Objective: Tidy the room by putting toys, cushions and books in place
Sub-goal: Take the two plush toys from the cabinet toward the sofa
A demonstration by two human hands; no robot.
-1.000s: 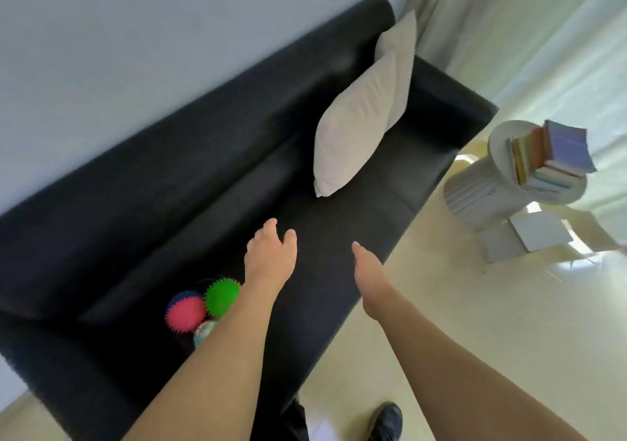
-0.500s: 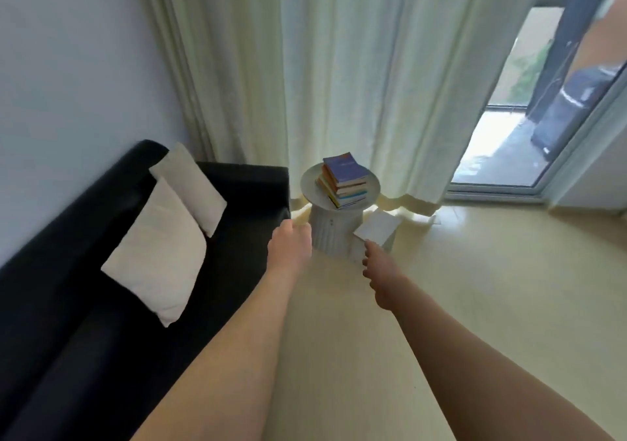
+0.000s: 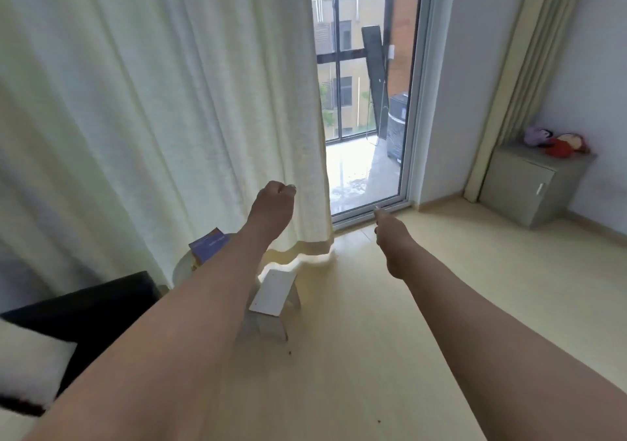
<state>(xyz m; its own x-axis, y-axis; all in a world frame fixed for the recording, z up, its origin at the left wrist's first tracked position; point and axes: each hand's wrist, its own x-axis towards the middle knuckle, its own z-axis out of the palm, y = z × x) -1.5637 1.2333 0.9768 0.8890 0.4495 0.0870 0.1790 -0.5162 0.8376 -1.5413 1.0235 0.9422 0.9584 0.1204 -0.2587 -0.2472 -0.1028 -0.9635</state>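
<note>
Head view: two empty hands, left hand (image 3: 271, 203) and right hand (image 3: 393, 237); two plush toys (image 3: 556, 140).

Both bare forearms stretched out ahead of the person, held up at about the same height and well apart. The left hand (image 3: 271, 205) was curled loosely into a fist and held nothing. The right hand (image 3: 393, 237) hung relaxed with its fingers drooping forward, also holding nothing.

A single head-worn wide-angle view looks forward and slightly down along both outstretched arms, across the floor (image 3: 373, 356) toward the curtain (image 3: 152, 101) and glass door (image 3: 366, 101), with the grey cabinet (image 3: 529, 183) far right.
</note>
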